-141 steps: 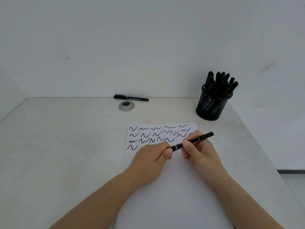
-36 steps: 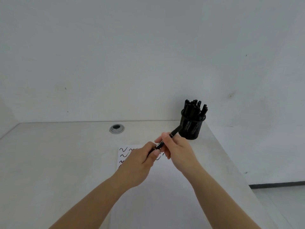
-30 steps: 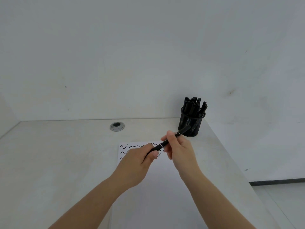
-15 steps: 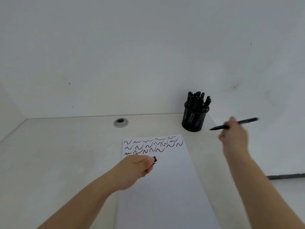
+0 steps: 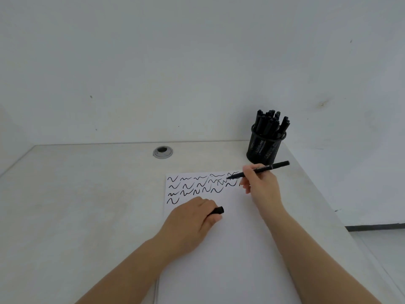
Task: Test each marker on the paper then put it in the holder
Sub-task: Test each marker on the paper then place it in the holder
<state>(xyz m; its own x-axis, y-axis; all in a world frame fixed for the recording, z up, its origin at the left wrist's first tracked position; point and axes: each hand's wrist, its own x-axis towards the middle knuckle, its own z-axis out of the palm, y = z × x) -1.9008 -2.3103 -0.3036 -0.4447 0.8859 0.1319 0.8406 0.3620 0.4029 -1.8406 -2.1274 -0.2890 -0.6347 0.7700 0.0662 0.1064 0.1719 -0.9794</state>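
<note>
The right hand [image 5: 260, 183] grips an uncapped black marker [image 5: 260, 170] in a writing hold, fingers closed round the barrel, its tip over the upper right part of the white paper [image 5: 230, 249] near the top row of squiggles; whether the tip touches the sheet cannot be told. The left hand [image 5: 190, 220] rests on the paper, curled shut round the marker's black cap [image 5: 217, 210], whose end pokes out past the thumb. The sheet lies on the pale desk [image 5: 87, 205] and carries 4 rows of black test squiggles [image 5: 197, 186] across its top. Beyond the paper, at the desk's far right corner, a black mesh holder [image 5: 264, 148] stands upright, packed with black markers [image 5: 271, 123]. A round cable grommet [image 5: 162, 152] sits in the desk near the wall.
</note>
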